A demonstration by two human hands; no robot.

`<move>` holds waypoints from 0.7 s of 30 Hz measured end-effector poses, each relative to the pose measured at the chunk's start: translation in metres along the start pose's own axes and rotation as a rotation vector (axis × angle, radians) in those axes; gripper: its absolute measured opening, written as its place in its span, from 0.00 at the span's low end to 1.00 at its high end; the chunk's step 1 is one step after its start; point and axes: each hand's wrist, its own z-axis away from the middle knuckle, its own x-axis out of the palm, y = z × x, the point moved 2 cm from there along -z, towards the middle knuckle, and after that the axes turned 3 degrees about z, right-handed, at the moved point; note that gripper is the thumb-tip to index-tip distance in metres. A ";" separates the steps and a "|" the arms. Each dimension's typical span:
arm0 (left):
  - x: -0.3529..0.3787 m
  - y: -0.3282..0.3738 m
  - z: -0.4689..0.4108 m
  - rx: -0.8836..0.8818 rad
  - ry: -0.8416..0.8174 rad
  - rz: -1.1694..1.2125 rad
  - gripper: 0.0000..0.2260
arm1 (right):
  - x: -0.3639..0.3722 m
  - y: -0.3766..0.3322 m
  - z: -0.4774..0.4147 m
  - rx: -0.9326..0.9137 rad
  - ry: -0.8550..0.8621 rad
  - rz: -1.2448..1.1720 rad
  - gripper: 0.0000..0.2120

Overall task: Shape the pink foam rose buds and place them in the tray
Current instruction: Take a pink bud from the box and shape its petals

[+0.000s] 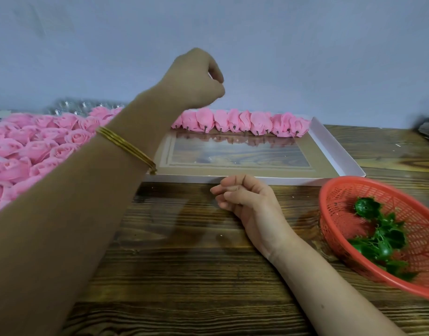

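A white shallow tray (337,152) with a clear window in its bottom lies at the back of the wooden table. A row of several pink foam rose buds (242,122) lies along its far edge, stem ends toward me. My left hand (196,78) is raised above the left end of that row, fingers curled into a fist; nothing shows in it. My right hand (247,200) rests on the table just in front of the tray, fingers loosely curled and holding nothing. A large heap of pink rose buds (33,146) fills the left side.
A red plastic basket (334,197) with several green calyx pieces (383,236) stands tilted at the right. A clear plastic blister sheet (82,104) lies behind the heap. A dark object (427,129) sits at the right edge. A wall stands close behind the table.
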 end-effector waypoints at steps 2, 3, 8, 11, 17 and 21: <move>0.012 -0.004 0.011 -0.006 0.028 0.043 0.10 | 0.000 -0.001 0.001 0.000 0.000 0.000 0.09; 0.019 -0.007 0.016 -0.019 0.042 0.064 0.10 | 0.001 -0.001 0.002 0.004 0.004 0.000 0.10; 0.048 -0.027 0.039 -0.102 0.089 0.123 0.09 | 0.003 -0.003 0.002 0.004 0.028 0.004 0.10; 0.061 -0.040 0.053 -0.126 0.097 0.136 0.08 | 0.004 -0.003 0.002 -0.006 0.045 0.006 0.10; 0.084 -0.055 0.073 -0.120 0.126 0.188 0.07 | 0.006 -0.004 0.002 -0.036 0.057 0.014 0.10; 0.092 -0.061 0.082 -0.108 0.147 0.125 0.07 | 0.007 -0.005 0.003 -0.045 0.069 0.005 0.10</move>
